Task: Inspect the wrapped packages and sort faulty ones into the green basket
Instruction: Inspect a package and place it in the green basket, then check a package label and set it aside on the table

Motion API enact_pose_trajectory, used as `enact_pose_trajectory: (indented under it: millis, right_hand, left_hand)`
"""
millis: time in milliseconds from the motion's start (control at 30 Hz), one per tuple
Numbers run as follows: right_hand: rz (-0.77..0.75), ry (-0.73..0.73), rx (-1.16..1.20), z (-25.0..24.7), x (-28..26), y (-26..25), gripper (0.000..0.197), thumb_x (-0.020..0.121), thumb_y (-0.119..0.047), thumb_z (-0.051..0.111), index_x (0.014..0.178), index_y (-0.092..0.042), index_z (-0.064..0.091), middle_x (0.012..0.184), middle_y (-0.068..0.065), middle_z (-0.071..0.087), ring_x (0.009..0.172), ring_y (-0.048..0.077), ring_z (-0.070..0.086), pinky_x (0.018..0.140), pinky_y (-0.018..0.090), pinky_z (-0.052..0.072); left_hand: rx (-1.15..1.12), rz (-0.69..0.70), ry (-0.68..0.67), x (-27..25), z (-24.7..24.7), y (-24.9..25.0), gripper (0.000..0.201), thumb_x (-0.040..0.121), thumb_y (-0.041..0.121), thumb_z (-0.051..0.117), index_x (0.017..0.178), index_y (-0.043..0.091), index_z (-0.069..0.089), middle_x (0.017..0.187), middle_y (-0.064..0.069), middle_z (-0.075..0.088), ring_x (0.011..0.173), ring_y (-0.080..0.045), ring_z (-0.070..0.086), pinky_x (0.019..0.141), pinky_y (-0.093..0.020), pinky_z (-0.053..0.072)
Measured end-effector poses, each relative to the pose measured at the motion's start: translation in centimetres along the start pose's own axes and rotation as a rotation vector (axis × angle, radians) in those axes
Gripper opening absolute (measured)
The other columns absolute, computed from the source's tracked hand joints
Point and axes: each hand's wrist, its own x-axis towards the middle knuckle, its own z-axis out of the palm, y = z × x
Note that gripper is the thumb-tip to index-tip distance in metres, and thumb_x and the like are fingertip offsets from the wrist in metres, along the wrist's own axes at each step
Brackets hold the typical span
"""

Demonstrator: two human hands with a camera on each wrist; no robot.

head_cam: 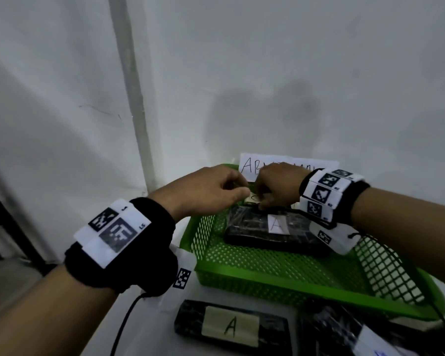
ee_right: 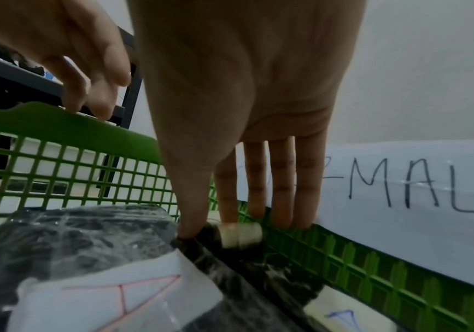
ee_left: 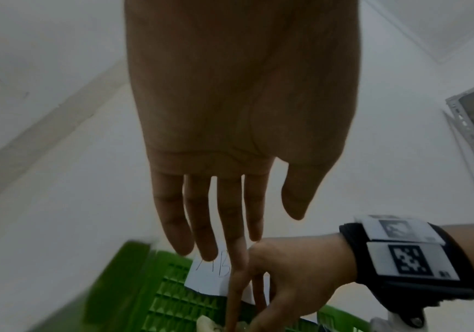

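A green mesh basket point(head_cam: 267, 276) stands on the table against the wall. In it lies a black wrapped package point(head_cam: 252, 227) with a white label marked A, which is red in the right wrist view point(ee_right: 88, 235). Behind it, along the far wall, lies a second wrapped package point(ee_right: 272, 276) with a blue A label and a tan taped end. My right hand point(ee_right: 207, 226) points down and pinches that end between thumb and index finger. My left hand point(head_cam: 239, 188) hovers beside it over the far rim, fingers relaxed, holding nothing.
A handwritten paper sign point(head_cam: 280, 163) is fixed to the basket's far wall. Two more black wrapped packages lie on the table in front of the basket point(head_cam: 231, 327), point(head_cam: 344, 335). A dark frame point(head_cam: 0, 214) stands at the left. The white wall is close behind.
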Motion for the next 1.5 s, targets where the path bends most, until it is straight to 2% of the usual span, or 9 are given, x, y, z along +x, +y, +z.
enact_pose_trajectory:
  millis: [100,200,300,467,667,900,1067,1267,1500]
  right_hand:
    - [-0.002,-0.047,0.053,0.5,-0.2,0.5,0.029,0.085,-0.046,0.071,0.091,-0.019,0.077,0.1,0.001,0.058,0.093,0.024,0.063,0.08,0.033,0.052]
    - [-0.009,-0.069,0.087,-0.4,-0.8,0.7,0.037,0.077,-0.056,0.077,0.086,-0.022,0.067,0.094,-0.001,0.064,0.086,0.02,0.063,0.074,0.033,0.052]
    - [-0.001,-0.179,0.0,-1.1,-1.9,0.7,0.064,0.066,-0.056,0.087,0.105,-0.024,0.048,0.108,-0.005,0.053,0.086,0.012,0.053,0.068,0.029,0.042]
    - [0.053,-0.418,-0.131,0.0,-3.5,0.9,0.103,0.066,-0.038,0.092,0.145,-0.02,0.028,0.15,0.007,0.029,0.123,0.03,0.051,0.093,0.046,0.053]
    - [0.027,-0.274,-0.064,0.6,-3.6,0.9,0.084,0.071,-0.036,0.089,0.137,-0.017,0.04,0.142,0.006,0.044,0.117,0.029,0.056,0.081,0.035,0.045]
    - [0.009,-0.154,0.034,0.8,-3.2,0.6,0.09,0.064,-0.035,0.093,0.137,-0.021,0.042,0.134,0.004,0.046,0.115,0.029,0.056,0.094,0.044,0.051]
    - [0.058,-0.047,0.109,-0.9,-4.6,1.3,0.082,0.068,-0.042,0.09,0.133,-0.023,0.044,0.131,0.002,0.049,0.113,0.025,0.056,0.094,0.039,0.049]
    - [0.098,0.033,0.112,-6.8,-11.0,1.8,0.055,0.086,-0.053,0.071,0.129,-0.024,0.052,0.125,-0.002,0.059,0.107,0.017,0.054,0.09,0.033,0.044]
    - [0.195,-0.043,0.054,-9.4,-22.2,-0.7,0.046,0.081,-0.062,0.071,0.115,-0.032,0.06,0.108,-0.008,0.068,0.098,0.019,0.068,0.091,0.042,0.056]
  left_hand:
    - [-0.044,0.03,0.035,-0.2,0.2,0.2,0.035,0.1,0.038,0.055,0.133,0.026,0.06,0.123,0.008,0.066,0.11,-0.006,0.06,0.087,-0.013,0.043]
    - [-0.04,0.03,0.044,-0.5,-0.4,0.7,0.034,0.099,0.037,0.055,0.13,0.026,0.062,0.121,0.007,0.067,0.11,-0.007,0.061,0.088,-0.019,0.043]
    - [-0.034,0.029,0.043,-0.8,-0.9,1.0,0.032,0.099,0.039,0.055,0.127,0.027,0.064,0.119,0.009,0.068,0.108,-0.006,0.062,0.082,-0.014,0.042]
    - [-0.033,0.018,0.055,-1.0,-0.9,1.4,0.03,0.099,0.039,0.055,0.124,0.027,0.066,0.115,0.01,0.069,0.106,-0.005,0.062,0.078,-0.009,0.039]
    - [-0.046,0.035,0.037,-0.8,-0.4,2.4,0.028,0.099,0.038,0.056,0.122,0.027,0.067,0.116,0.009,0.069,0.108,-0.007,0.063,0.095,-0.025,0.048]
    - [-0.059,0.053,0.094,-1.1,-0.5,3.0,0.028,0.098,0.04,0.056,0.121,0.028,0.068,0.11,0.012,0.07,0.104,-0.003,0.063,0.085,-0.015,0.044]
    - [-0.035,0.055,0.105,-2.1,-1.0,3.6,0.028,0.098,0.041,0.056,0.12,0.029,0.068,0.109,0.014,0.07,0.102,0.0,0.062,0.08,-0.012,0.043]
    - [-0.056,0.102,0.153,-4.6,-1.0,6.5,0.026,0.098,0.041,0.056,0.118,0.03,0.068,0.107,0.013,0.071,0.101,-0.003,0.064,0.079,-0.015,0.044]
    - [-0.08,0.135,0.119,-9.4,2.8,12.1,0.026,0.094,0.052,0.057,0.11,0.034,0.068,0.102,0.016,0.071,0.095,-0.007,0.067,0.086,-0.032,0.054]
